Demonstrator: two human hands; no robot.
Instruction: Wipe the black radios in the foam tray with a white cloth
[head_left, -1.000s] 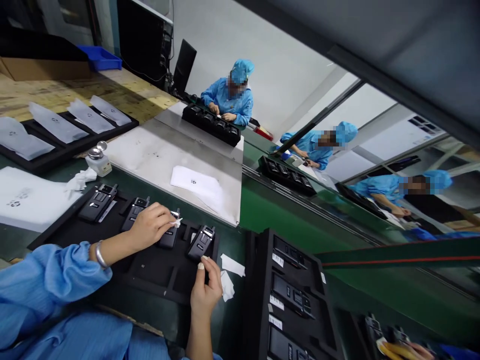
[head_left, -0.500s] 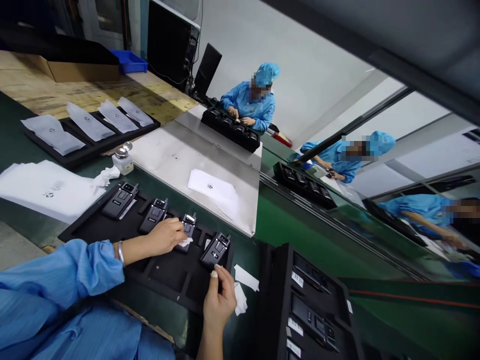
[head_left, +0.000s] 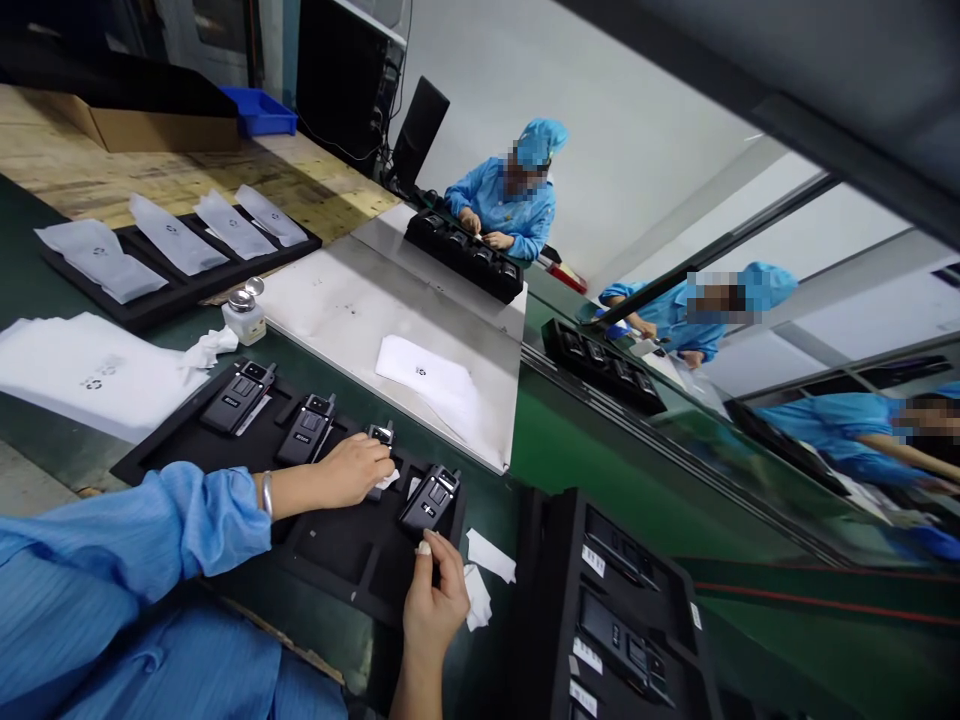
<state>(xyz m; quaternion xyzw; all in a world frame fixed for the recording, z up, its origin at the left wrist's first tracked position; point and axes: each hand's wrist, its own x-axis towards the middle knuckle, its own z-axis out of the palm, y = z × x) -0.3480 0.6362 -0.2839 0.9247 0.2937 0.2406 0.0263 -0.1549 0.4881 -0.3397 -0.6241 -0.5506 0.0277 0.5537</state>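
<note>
My left hand (head_left: 351, 472), a silvery bangle on its wrist, is closed on a small white wipe (head_left: 388, 480) and lies over the third handheld radio (head_left: 381, 434), a black one with a stubby antenna. Its fingers hide most of that radio. Close to the lower end of the right-most radio (head_left: 430, 498) is my right hand (head_left: 436, 597), fingers curled toward the thumb; I cannot make out what is between them. Two more radios, one at far left (head_left: 238, 397) and one beside it (head_left: 306, 428), lie in the same black foam tray (head_left: 330, 555).
Crumpled wipes (head_left: 478, 597) lie right of the tray. Another foam tray with radios (head_left: 679, 625) stands at lower right. At left are a white stack of sleeves (head_left: 97, 385), a dispenser bottle (head_left: 244, 318) and a tray of sleeved items (head_left: 217, 285). Co-workers (head_left: 510, 200) sit beyond.
My left hand has shifted slightly right along the third radio, covering more of it. My right hand has barely moved.
</note>
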